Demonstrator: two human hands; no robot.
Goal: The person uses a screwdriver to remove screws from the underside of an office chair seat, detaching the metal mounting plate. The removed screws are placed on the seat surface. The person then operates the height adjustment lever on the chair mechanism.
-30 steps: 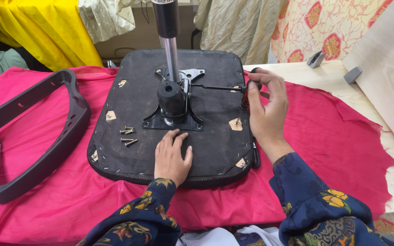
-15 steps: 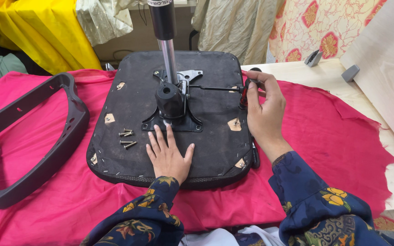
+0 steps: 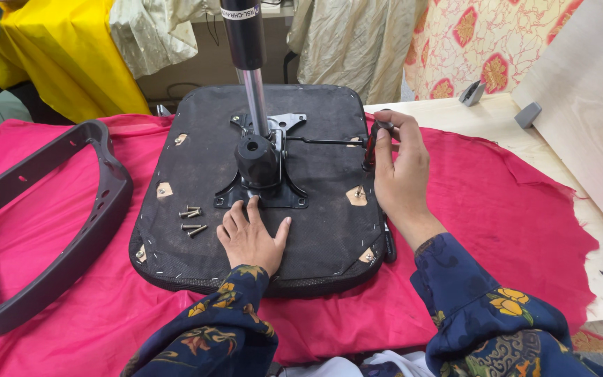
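Observation:
An upturned black chair seat [image 3: 315,230] lies on a pink cloth [image 3: 497,209]. A black metal mechanism plate [image 3: 259,174] with an upright gas cylinder [image 3: 249,63] sits at its middle. My left hand [image 3: 251,237] rests flat on the seat just below the plate, fingers spread, holding nothing. My right hand [image 3: 399,171] is at the seat's right edge, closed around the dark knob [image 3: 371,143] at the end of the thin lever rod [image 3: 322,142]. Several loose screws [image 3: 191,220] lie on the seat left of my left hand.
A dark grey plastic chair frame [image 3: 57,230] lies on the cloth at the left. A pale wooden table [image 3: 525,139] with a leaning board [image 3: 587,105] and small grey brackets [image 3: 528,114] is at the right. Draped yellow, cream and patterned fabrics hang behind.
My left hand has slid a little up the seat toward the mechanism plate. My right hand stays on the lever knob.

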